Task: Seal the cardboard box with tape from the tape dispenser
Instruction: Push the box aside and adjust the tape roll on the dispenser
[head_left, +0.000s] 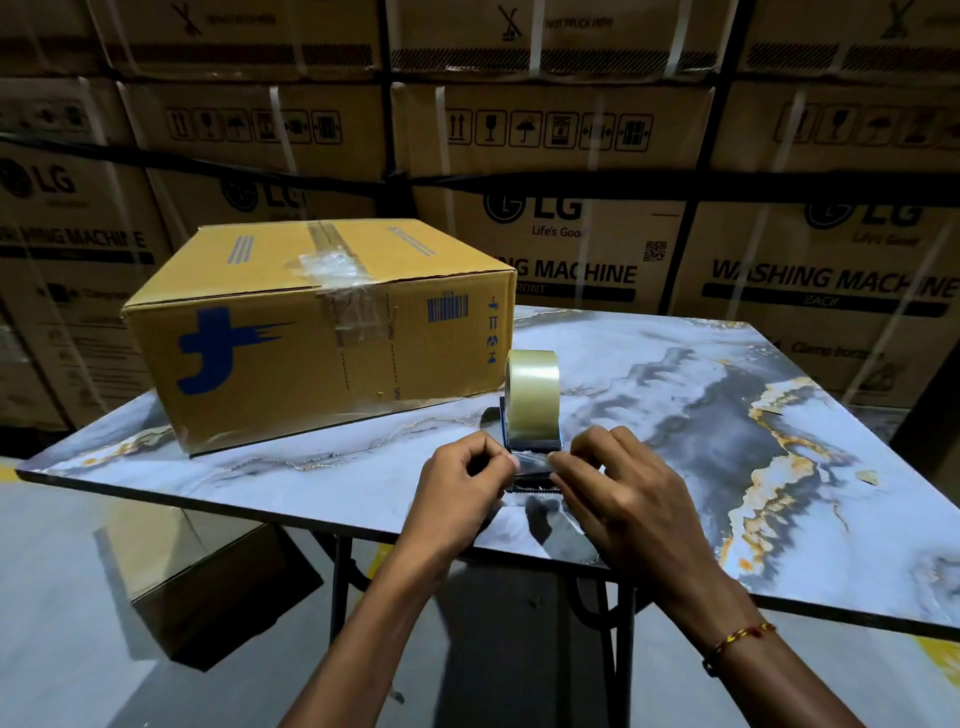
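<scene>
Mid-step at freeing the tape end: left hand and right hand both pinched on the clear tape strip at the near end of the tape dispenser, stretching it between them just above the serrated cutter. Next, probably: draw out enough length, tear against the teeth, carry across to the cardboard box. Dispenser upright on the marble-patterned table, long axis toward the wearer, cutter nearest. Box just beyond to the left, closed, crumpled old tape along its top seam.
</scene>
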